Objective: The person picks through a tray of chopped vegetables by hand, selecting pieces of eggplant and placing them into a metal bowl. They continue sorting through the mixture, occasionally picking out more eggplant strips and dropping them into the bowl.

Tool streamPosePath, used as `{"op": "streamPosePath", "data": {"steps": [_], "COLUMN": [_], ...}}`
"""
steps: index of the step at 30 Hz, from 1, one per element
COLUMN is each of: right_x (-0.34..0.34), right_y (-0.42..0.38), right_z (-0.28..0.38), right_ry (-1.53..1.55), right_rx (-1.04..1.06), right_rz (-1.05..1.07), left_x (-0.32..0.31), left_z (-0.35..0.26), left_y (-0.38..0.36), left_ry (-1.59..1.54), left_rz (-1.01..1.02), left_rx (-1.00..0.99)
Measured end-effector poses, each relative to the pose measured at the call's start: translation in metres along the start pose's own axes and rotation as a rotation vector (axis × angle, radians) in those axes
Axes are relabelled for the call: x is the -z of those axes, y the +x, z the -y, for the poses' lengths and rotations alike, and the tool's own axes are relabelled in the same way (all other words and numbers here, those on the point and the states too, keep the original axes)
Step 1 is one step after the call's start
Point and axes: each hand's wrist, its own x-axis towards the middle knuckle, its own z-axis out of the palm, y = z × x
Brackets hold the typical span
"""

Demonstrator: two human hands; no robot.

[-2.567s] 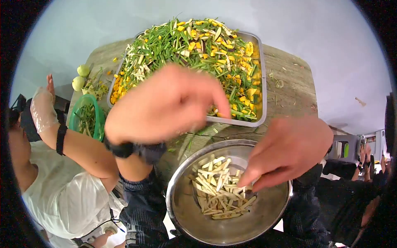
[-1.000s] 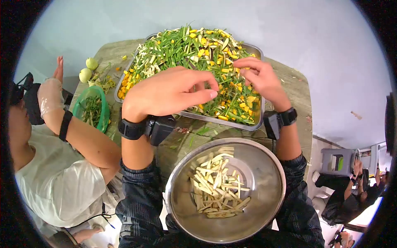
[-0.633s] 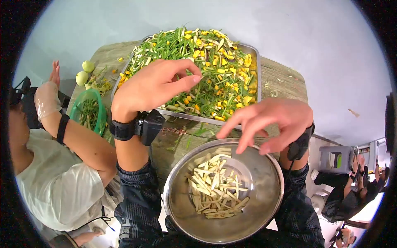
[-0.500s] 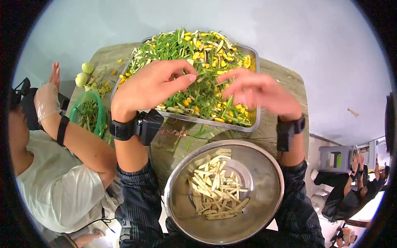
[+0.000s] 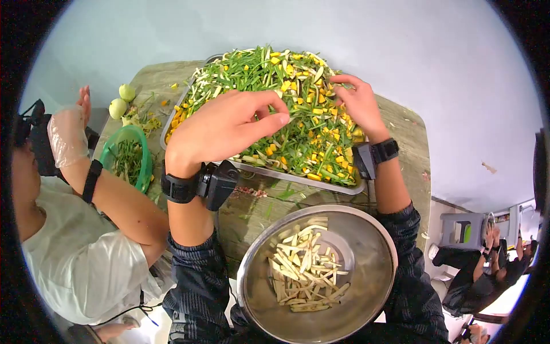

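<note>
A heap of cut vegetables point(image 5: 258, 71), with green stalks, pale strips and yellow chunks, fills a metal tray point(image 5: 269, 172). Over its middle is my left hand point(image 5: 229, 123), fingers curled and thumb drawn close to the index finger; whatever may be between them is hidden. My right hand point(image 5: 360, 106) reaches to the heap's far right side, its bent fingers apart among the pieces, nothing visibly gripped. Close to my body, between my forearms, a steel bowl point(image 5: 366, 286) contains pale vegetable strips point(image 5: 309, 266), some dark-edged.
A green basket point(image 5: 146, 166) with greens stands left of the tray, near two pale round vegetables point(image 5: 118, 108). A person in a white shirt point(image 5: 91, 269) sits at my left, one hand in a clear glove point(image 5: 67, 137). Other people point(image 5: 478, 275) are far right, by a grey stool point(image 5: 452, 229).
My right hand has moved up and away to the heap's far right side. My left hand has shifted slightly right, still curled. The whole view has shifted slightly.
</note>
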Motion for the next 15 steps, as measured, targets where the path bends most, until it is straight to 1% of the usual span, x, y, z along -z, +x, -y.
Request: {"op": "streamPosePath", "data": {"steps": [3,6,8,10,12,13,15], "right_x": [0.018,0.043,0.06,0.075,0.088,0.087,0.078], "right_y": [-0.014,-0.036,-0.055,-0.083,-0.089,-0.092,-0.097], "right_z": [0.019,0.047,0.069,0.089,0.099,0.104,0.113], "right_ry": [-0.025,-0.065,0.039,0.113,0.012,0.011,0.123], "right_rx": [-0.001,-0.038,0.075,0.147,0.494,0.492,0.492], "right_rz": [-0.015,0.021,0.197,0.422,0.899,0.899,1.259], "left_x": [0.002,0.002,0.002,0.003,0.005,0.004,0.0], "left_z": [0.003,0.007,0.008,0.008,0.008,0.009,0.011], "left_y": [0.0,-0.001,-0.001,-0.002,-0.002,-0.001,0.002], "left_ry": [0.015,0.016,0.014,0.048,0.051,0.057,0.044], "left_rz": [-0.012,-0.026,-0.036,-0.053,-0.057,-0.058,-0.059], "left_rx": [-0.004,-0.005,-0.008,-0.002,0.014,0.031,0.015]}}
